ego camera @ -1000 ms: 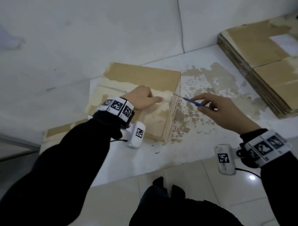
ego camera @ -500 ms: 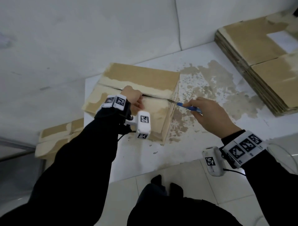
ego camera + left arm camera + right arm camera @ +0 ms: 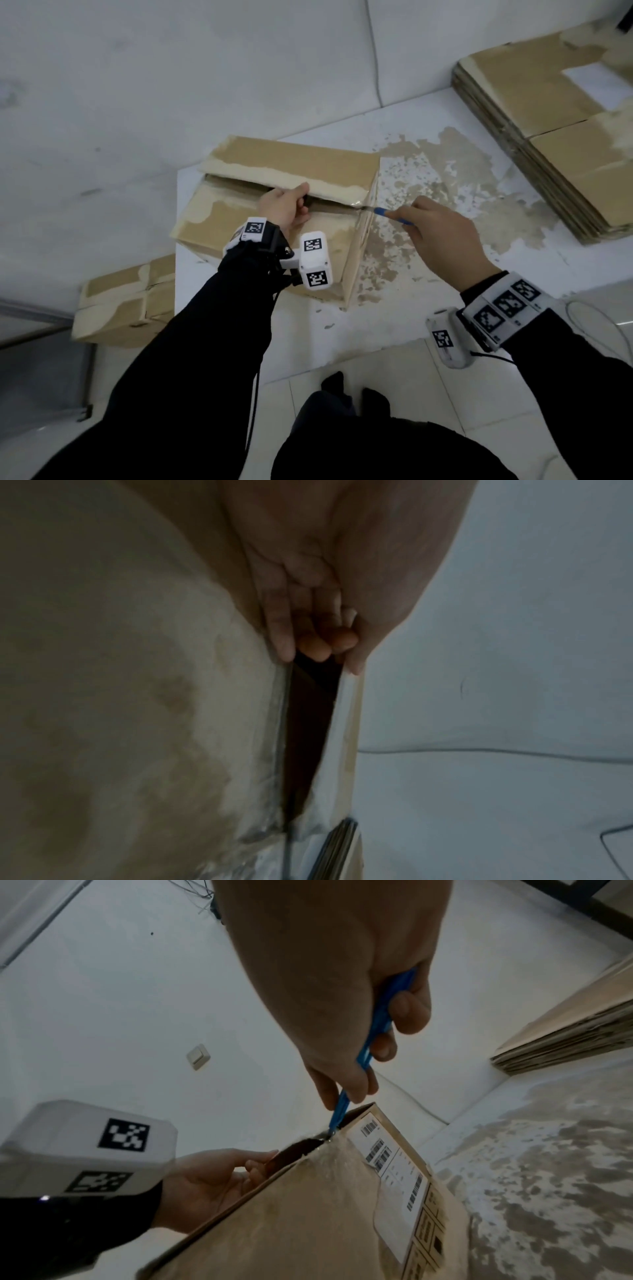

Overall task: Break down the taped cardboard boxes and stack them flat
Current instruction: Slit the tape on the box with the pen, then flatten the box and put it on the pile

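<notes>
The far flap (image 3: 291, 164) of the cardboard box (image 3: 260, 219) is gripped by the left hand (image 3: 284, 209); the blue-handled knife (image 3: 385, 214) is held in the right hand (image 3: 442, 236) at the seam.

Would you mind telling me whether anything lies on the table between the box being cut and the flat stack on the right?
Nothing visible does. Between the box and the flat stack there is only the bare, stained table; the right hand with the blue knife hovers over part of it.
</notes>
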A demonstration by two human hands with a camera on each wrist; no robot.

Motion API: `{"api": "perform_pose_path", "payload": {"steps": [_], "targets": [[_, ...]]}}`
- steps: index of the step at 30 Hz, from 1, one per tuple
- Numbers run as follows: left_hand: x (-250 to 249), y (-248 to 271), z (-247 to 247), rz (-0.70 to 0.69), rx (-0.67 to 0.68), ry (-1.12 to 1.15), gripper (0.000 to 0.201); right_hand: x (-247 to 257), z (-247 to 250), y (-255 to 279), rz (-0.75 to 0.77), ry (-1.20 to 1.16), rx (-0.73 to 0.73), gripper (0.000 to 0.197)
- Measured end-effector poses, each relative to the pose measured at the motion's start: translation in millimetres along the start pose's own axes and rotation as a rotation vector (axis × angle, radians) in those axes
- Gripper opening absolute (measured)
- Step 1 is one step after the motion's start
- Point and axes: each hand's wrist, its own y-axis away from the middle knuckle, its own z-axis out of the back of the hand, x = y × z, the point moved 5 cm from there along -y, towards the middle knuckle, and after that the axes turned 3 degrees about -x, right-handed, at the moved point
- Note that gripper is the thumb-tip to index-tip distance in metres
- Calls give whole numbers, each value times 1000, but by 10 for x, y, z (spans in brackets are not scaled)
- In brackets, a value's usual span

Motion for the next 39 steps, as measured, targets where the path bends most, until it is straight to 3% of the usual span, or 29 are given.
{"api": "perform_pose_path", "payload": {"steps": [3, 6, 8, 10, 12, 15, 16, 18, 20, 23, 25, 27, 29, 30, 32, 34, 36, 39], "targets": [[-9, 26, 9, -67, -18, -6, 31, -37, 12, -19, -61, 35, -69, 26], [-42, 44, 45, -68, 0, 17, 29, -583, 62, 144, -295, -37, -170, 31], [-74, 57, 56, -109, -15, -28, 25, -995, -111, 316, -409, -120, -112, 36], [-151, 81, 43, -217, -35, -266, 32, -1206, -469, 489, -464, -188, 63, 42], [-281, 127, 41, -386, -65, -703, 48, -1246, -820, 629, -473, -202, 185, 46], [-568, 317, 63, -647, -129, -1182, 52, -1204, -1060, 711, -480, -66, 340, 50], [-668, 386, 60, -739, -135, -1272, 51, -1169, -1044, 688, -482, -41, 340, 49], [-829, 528, 102, -870, -127, -1423, 42, -953, -881, 538, -374, -163, 143, 41], [-929, 701, 262, -881, -47, -1495, 36, -492, -619, 338, -145, -342, -70, 25], [-921, 1018, 620, -750, 158, -1447, 20, 220, -458, 81, 207, -423, -113, 22], [-739, 1146, 863, -597, 313, -1442, 16, 426, -481, -54, 317, -354, -134, 31], [-421, 1149, 1043, -439, 415, -1504, 34, 468, -490, -175, 326, -229, -150, 37], [-104, 1038, 1122, -373, 423, -1574, 55, 495, -461, -261, 325, -101, -139, 42], [-2, 966, 1117, -424, 388, -1630, 62, 513, -450, -286, 325, -47, -124, 44], [62, 825, 1031, -674, 269, -1790, 64, 534, -412, -334, 291, 49, -112, 47], [68, 717, 898, -853, 262, -1849, 64, 542, -330, -436, 279, 82, -133, 48], [70, 618, 767, -899, 318, -1829, 62, 538, -201, -704, 260, 3, -110, 52], [127, 478, 690, -866, 417, -1795, 52, 374, -153, -1421, 26, -101, 102, 66]]}}
